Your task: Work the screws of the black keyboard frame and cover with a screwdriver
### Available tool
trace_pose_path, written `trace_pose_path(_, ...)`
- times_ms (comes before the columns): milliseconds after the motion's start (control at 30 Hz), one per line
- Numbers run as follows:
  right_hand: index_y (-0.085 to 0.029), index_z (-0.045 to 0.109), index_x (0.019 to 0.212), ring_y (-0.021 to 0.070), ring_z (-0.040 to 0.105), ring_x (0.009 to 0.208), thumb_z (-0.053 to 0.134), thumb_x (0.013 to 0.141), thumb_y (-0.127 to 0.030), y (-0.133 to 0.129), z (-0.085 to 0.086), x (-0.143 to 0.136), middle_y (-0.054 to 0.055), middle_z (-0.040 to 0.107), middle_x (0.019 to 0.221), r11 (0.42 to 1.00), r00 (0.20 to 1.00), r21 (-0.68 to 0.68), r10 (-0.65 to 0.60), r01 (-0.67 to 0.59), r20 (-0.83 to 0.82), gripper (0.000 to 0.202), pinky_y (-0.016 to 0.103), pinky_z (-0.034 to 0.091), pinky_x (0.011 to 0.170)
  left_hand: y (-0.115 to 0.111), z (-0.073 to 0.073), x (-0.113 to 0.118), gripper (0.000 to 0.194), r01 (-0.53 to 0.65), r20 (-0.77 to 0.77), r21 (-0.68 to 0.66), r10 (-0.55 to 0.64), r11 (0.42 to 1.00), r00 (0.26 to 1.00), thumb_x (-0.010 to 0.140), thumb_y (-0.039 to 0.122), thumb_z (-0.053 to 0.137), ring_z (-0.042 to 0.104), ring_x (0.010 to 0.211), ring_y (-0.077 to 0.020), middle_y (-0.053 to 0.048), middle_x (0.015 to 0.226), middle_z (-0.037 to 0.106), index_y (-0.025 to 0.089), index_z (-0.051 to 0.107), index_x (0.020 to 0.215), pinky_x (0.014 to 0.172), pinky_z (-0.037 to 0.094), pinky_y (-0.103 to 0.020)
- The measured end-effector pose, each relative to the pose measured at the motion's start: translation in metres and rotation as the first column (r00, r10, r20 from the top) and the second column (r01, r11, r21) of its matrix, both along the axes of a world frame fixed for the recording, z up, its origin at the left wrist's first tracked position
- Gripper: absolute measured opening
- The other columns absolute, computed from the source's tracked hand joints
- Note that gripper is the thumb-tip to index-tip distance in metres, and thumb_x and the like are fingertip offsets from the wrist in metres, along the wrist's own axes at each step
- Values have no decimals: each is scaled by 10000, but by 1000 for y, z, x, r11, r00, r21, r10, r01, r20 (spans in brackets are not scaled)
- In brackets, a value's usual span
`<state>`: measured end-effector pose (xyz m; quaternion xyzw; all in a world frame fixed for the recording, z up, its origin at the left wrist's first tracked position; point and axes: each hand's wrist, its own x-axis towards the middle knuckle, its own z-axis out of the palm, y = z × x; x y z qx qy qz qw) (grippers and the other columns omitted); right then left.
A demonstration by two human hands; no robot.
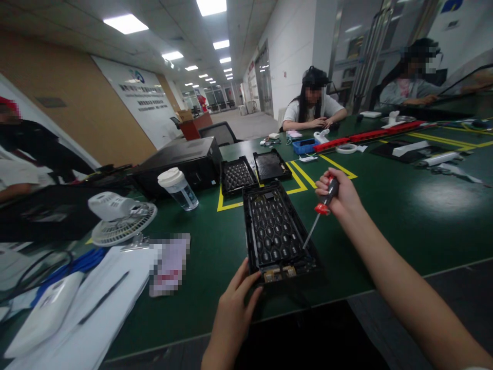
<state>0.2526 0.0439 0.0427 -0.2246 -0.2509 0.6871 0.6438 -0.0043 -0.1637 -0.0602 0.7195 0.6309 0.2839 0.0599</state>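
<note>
In front of me on the green table lies a black rectangular casing (275,226) with rows of oval shapes inside and a small board at its near end. My left hand (242,295) rests at its near left corner, fingers spread against the edge. A screwdriver (327,195) with a red and dark handle is gripped in my right hand (339,192), its fingers wrapped round the handle. The shaft slants down to the left, and its tip meets or nearly meets the casing's right side near the close corner. Beyond lie two similar black parts, one ribbed (238,176) and one flatter (272,165).
A lidded cup (181,189), a large black box (181,164) and a white fan (122,221) stand left. Closer are a clipboard with paper (111,293) and a pen (103,297). A blue tray (306,146) and a red strip (365,136) lie ahead, near a seated person (314,105).
</note>
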Motion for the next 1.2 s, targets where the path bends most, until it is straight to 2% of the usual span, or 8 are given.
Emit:
trace_pose_path(167, -164, 426, 625, 26, 355, 400, 587, 729, -229, 11, -15, 3, -68, 401, 505, 996, 1000, -86, -11, 9, -23, 202, 98, 350, 327, 22, 38, -2, 199, -57, -123, 19, 59, 998, 991, 856, 338, 537, 622, 989, -211, -35, 1091, 658, 256, 663, 987, 876, 505, -355)
trace_pose_path(267, -166, 427, 628, 30, 369, 410, 585, 728, -226, 11, -17, 4, -69, 402, 508, 994, 999, -100, -48, 45, -20, 196, 101, 365, 333, 54, 61, 0, 186, 28, -157, -8, -29, 1000, 987, 873, 309, 514, 618, 925, -190, -32, 990, 665, 228, 651, 970, 844, 486, -315)
trace_pose_path(333, -166, 430, 634, 32, 383, 419, 586, 723, -210, 11, -17, 3, -68, 409, 515, 992, 997, -100, -75, 73, -16, 185, 102, 378, 341, 78, 68, 2, 156, 141, -167, -77, -152, 987, 974, 858, 272, 538, 622, 867, -169, -18, 947, 665, 235, 652, 957, 801, 480, -277)
trace_pose_path(400, -165, 437, 642, 35, 400, 430, 584, 715, -183, 10, -17, 3, -64, 424, 525, 991, 995, -92, -100, 99, -8, 166, 105, 392, 352, 100, 67, 5, 152, 229, -181, -159, -256, 960, 949, 834, 257, 569, 622, 815, -161, -8, 911, 666, 237, 650, 960, 747, 475, -256)
trace_pose_path(467, -161, 443, 649, 36, 413, 439, 580, 707, -152, 10, -17, 3, -58, 441, 534, 989, 992, -73, -127, 127, 1, 149, 108, 399, 365, 116, 62, 8, 162, 251, -220, -223, -300, 942, 928, 813, 253, 592, 620, 787, -168, -13, 872, 668, 222, 650, 961, 714, 468, -255)
trace_pose_path(600, -162, 440, 651, 40, 421, 444, 582, 695, -121, 9, -18, 4, -54, 461, 539, 985, 986, -19, -169, 169, 16, 154, 115, 387, 369, 134, 50, 14, 243, 302, -287, -290, -384, 908, 877, 768, 191, 629, 617, 854, -183, -24, 936, 663, 231, 646, 1007, 719, 454, -249)
trace_pose_path(733, -166, 432, 650, 44, 432, 457, 600, 691, -124, 6, -19, 5, -49, 465, 553, 986, 985, 18, -169, 168, 29, 178, 117, 385, 373, 140, 44, 14, 238, 338, -271, -320, -428, 885, 863, 744, 186, 657, 616, 844, -179, -9, 921, 660, 250, 667, 973, 712, 446, -244)
trace_pose_path(1200, -162, 449, 645, 49, 435, 467, 641, 664, -167, -2, -22, -4, -52, 471, 549, 981, 982, 102, -171, 163, 77, 193, 131, 372, 381, 138, 33, 8, 97, 423, -160, -238, -465, 874, 871, 781, 219, 639, 599, 864, -161, -3, 885, 660, 222, 681, 868, 766, 429, -249)
